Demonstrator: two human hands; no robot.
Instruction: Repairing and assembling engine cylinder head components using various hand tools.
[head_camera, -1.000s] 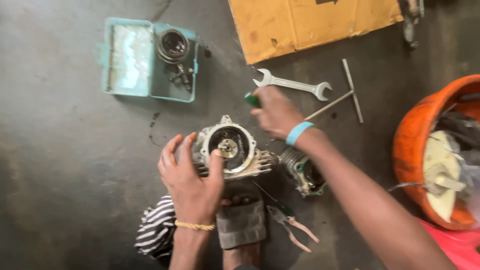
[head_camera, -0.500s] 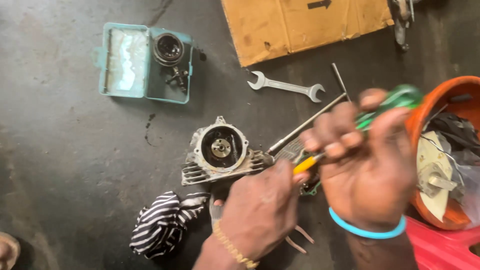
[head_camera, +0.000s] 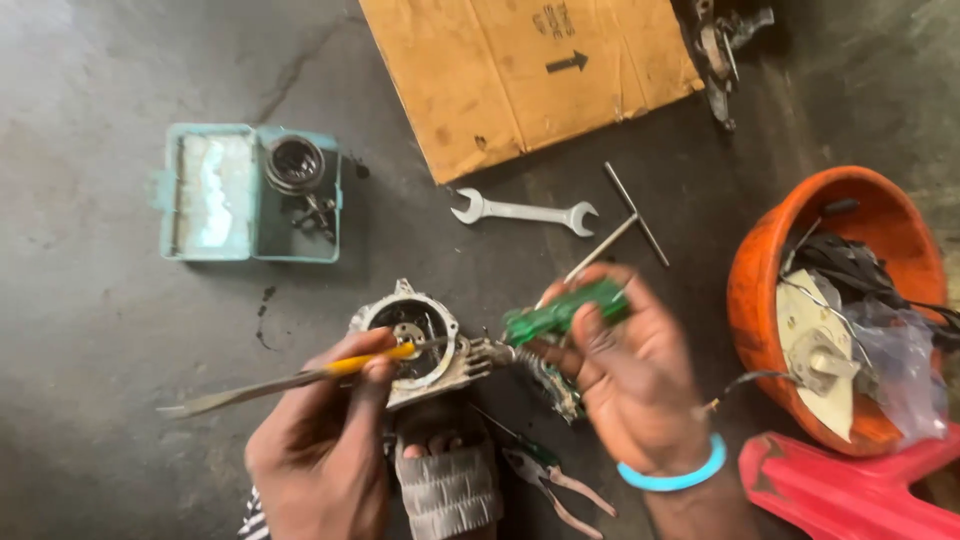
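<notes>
**Two hands, two tools, over a small engine part**

The cardboard sheet (head_camera: 520, 70) lies well above the engine part (head_camera: 415, 340), with a dark metal assembly (head_camera: 725, 45) at its right edge. Far right of the engine part sits the orange bucket (head_camera: 770, 290), filled with black wires, a pale round plate and clear plastic; a red plastic piece (head_camera: 840, 490) lies just below it. Up and left of the engine part is the teal tin (head_camera: 210, 195), lid open, holding a round metal ring and small bits.

The right hand (head_camera: 640, 385), with a blue wristband, is just right of the engine part and closed around a green-handled screwdriver (head_camera: 565, 310). The left hand (head_camera: 320, 440), just below the engine part, pinches a yellow-handled tool (head_camera: 300, 378), whose flat metal end points away to the left and whose yellow end lies across the part's round opening.

A spanner (head_camera: 525, 212) and a T-shaped rod (head_camera: 620, 225) lie above and to the right of the engine part. Pliers (head_camera: 550, 480) rest just below and to its right.
</notes>
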